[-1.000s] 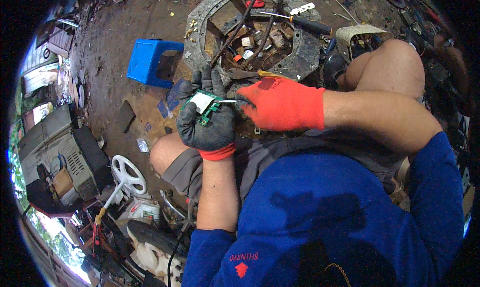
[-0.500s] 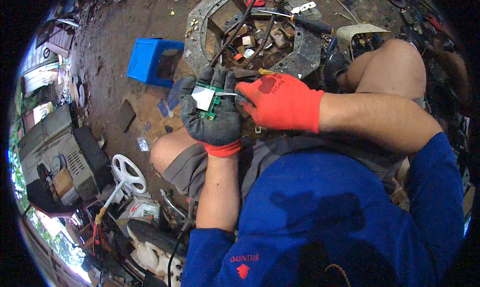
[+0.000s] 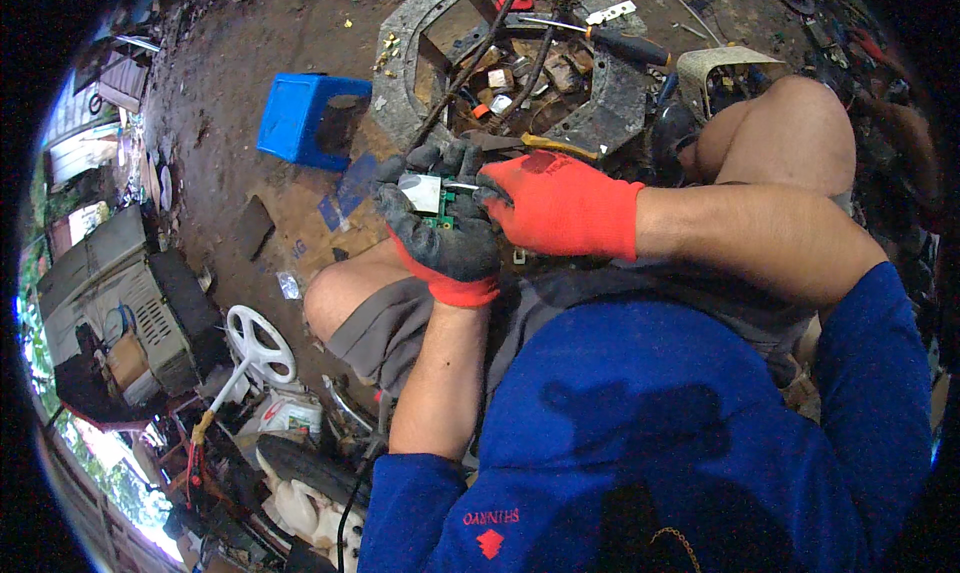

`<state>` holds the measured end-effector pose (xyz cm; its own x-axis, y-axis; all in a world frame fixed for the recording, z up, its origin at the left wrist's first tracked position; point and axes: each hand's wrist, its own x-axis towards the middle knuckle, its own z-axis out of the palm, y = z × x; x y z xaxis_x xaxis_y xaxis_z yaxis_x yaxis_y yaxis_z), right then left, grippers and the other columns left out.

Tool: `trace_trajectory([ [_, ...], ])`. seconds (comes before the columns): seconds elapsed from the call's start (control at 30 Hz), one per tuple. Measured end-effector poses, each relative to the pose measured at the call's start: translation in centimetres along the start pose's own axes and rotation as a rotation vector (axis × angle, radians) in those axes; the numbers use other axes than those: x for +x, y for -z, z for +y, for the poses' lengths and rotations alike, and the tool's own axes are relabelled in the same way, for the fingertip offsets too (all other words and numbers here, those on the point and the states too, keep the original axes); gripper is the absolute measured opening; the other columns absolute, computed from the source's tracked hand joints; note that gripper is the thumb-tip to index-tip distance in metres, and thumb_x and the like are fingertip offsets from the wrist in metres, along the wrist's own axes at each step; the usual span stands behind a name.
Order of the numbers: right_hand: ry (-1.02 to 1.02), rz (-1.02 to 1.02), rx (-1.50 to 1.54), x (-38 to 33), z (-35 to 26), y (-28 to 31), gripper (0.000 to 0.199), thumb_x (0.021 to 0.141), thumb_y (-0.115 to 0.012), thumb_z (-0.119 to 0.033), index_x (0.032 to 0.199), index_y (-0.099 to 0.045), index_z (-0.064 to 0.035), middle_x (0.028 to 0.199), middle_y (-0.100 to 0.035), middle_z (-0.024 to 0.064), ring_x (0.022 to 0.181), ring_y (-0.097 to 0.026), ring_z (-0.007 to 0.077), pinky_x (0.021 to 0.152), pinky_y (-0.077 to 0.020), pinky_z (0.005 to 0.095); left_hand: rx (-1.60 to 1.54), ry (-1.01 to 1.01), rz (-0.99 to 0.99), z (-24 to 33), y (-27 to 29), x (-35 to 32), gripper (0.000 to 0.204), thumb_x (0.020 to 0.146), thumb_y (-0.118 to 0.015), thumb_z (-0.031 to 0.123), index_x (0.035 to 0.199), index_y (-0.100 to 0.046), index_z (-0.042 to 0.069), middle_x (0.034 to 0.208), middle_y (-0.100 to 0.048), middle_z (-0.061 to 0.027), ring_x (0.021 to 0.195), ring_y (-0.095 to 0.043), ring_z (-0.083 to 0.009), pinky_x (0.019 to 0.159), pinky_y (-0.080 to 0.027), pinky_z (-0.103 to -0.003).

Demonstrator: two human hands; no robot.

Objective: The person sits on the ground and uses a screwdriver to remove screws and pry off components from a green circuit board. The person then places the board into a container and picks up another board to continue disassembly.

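My left hand (image 3: 450,251), in a red glove with a dark grey palm, is closed around a small green circuit board (image 3: 447,209). A flat whitish plate (image 3: 421,192) covers much of the board's face, and a fingertip rests over its left end. From the right comes my right hand (image 3: 572,205), in a matching glove seen from its red back. Its thumb and fingers pinch a thin, pale metal tool (image 3: 460,185), whose tip meets the right edge of the plate. The grip hides the rest of that tool, so its kind does not show.
A grey octagonal frame (image 3: 610,123) on the ground ahead holds scrap pieces; a screwdriver (image 3: 625,45) lies across its rim, with yellow-handled pliers (image 3: 560,146) nearer me. The blue stool (image 3: 290,123) stands left of it. Further left are a white wheel (image 3: 262,345) and a grey casing (image 3: 150,308).
My left hand has turned and shifted slightly right, its fingers curling further over the board, which now lies more tilted. The right hand keeps the metal tool against it.
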<state>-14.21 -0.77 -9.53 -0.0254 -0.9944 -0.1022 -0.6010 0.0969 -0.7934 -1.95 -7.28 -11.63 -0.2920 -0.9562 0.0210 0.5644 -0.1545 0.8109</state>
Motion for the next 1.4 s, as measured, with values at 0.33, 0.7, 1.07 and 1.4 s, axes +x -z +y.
trace_trajectory([
  [0.33,0.147,-0.262,-0.254,1.7,1.0,3.4,0.028,0.088,-0.052,-0.026,0.096,-0.061,-0.0013,0.089,-0.065,0.0221,0.086,-0.063,0.0387,0.078,-0.0500,0.0473,0.258,0.080,-0.130,0.7,-0.6,0.0,0.030,0.103,-0.036,0.034,0.105,-0.047,0.006,0.094,-0.054,-0.0068,0.083,-0.056,-0.0204,0.073,-0.052,-0.037],
  [0.7,0.148,-0.036,-0.155,0.7,0.9,1.4,0.024,0.088,-0.053,-0.025,0.092,-0.060,-0.0027,0.083,-0.065,0.0204,0.084,-0.063,0.0389,0.074,-0.0505,0.0461,0.207,-0.079,-0.062,-0.1,-0.3,-0.3,0.046,0.082,-0.063,-0.003,0.124,-0.046,0.003,0.108,-0.059,-0.0120,0.102,-0.062,-0.0285,0.087,-0.053,-0.041],
  [1.07,0.227,-0.265,-0.362,2.5,0.9,4.5,0.029,0.088,-0.053,-0.028,0.093,-0.062,-0.0004,0.089,-0.065,0.0223,0.086,-0.064,0.0385,0.078,-0.0505,0.0454,0.611,-0.145,-0.201,0.0,0.1,0.5,0.026,0.085,-0.063,0.002,0.109,-0.053,0.003,0.097,-0.059,-0.0056,0.087,-0.059,-0.0157,0.076,-0.050,-0.028],
  [1.4,0.234,-0.403,-0.351,3.0,1.5,5.8,0.029,0.086,-0.052,-0.027,0.093,-0.061,0.0000,0.092,-0.065,0.0227,0.083,-0.064,0.0388,0.076,-0.0514,0.0449,0.288,0.231,0.013,-0.1,-0.5,-0.8,0.030,0.100,-0.041,0.036,0.103,-0.053,0.009,0.090,-0.058,-0.0046,0.086,-0.059,-0.0185,0.076,-0.052,-0.035],
])
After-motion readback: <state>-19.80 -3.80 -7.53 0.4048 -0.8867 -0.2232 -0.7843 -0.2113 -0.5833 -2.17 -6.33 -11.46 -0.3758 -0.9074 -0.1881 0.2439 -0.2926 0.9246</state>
